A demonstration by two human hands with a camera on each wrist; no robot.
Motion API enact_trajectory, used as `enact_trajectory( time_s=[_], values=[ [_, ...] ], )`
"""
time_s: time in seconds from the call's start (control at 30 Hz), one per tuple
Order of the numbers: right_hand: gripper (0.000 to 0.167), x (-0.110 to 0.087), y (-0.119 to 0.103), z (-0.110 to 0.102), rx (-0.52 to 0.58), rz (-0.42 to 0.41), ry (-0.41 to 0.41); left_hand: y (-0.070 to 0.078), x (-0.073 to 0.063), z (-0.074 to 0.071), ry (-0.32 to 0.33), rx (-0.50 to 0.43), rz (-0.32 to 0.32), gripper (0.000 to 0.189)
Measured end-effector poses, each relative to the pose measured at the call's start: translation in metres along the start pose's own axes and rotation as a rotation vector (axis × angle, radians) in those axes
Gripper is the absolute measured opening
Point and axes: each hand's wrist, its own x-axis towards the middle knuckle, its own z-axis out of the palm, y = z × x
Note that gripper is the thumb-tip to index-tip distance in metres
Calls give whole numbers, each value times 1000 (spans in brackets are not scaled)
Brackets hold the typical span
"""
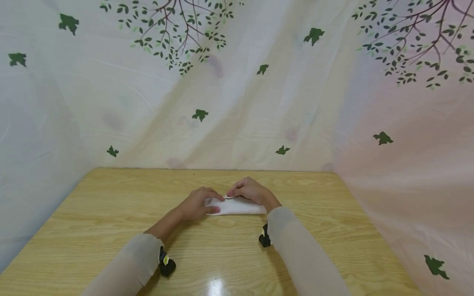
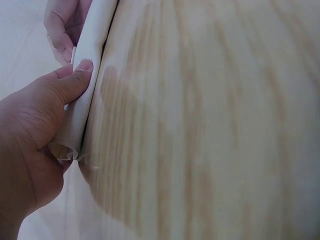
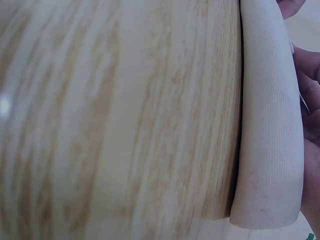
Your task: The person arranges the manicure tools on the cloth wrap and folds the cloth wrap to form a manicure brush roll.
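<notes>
A white rolled-up cloth (image 1: pixel 240 206) with a woven texture lies crosswise on the wooden table, in front of the person. At its left end the left hand (image 1: pixel 198 204) grips it, thumb on the near side and fingers over the far side. The left wrist view shows that thumb pressed on the roll (image 2: pixel 82 112), above its crinkled open end. The right hand (image 1: pixel 252 191) reaches over the far side, its bent fingertips pinching the far edge near the middle. In the right wrist view, the roll (image 3: pixel 270 125) partly hides the fingers of the right hand (image 3: pixel 311 95).
The wood-grain table (image 1: pixel 122 205) extends around the hands. Behind and beside it hangs a pale curtain (image 1: pixel 237 135) printed with leaves and branches. Small black devices sit at the left cuff (image 1: pixel 166 265) and the right cuff (image 1: pixel 264 237).
</notes>
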Motion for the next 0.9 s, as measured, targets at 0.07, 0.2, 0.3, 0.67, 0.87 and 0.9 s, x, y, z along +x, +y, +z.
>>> enact_trajectory(
  time_s=[0.07,0.2,0.3,0.67,0.87,0.9],
  values=[
    [17,0,0,0,-6,0,-2,-1,0,0,-2,3,2,29],
    [15,-1,-2,1,-23,4,1,-2,0,0,-4,13,8,29],
    [11,-1,-4,1,-18,17,5,-3,0,0,4,16,19,29],
    [17,3,-16,1,-13,172,-4,-3,0,1,2,29,25,29],
    [16,6,-21,2,-20,203,-30,-1,0,1,15,44,35,28],
    [16,6,-23,3,-21,205,-34,-1,-1,1,20,50,39,27]
  ],
)
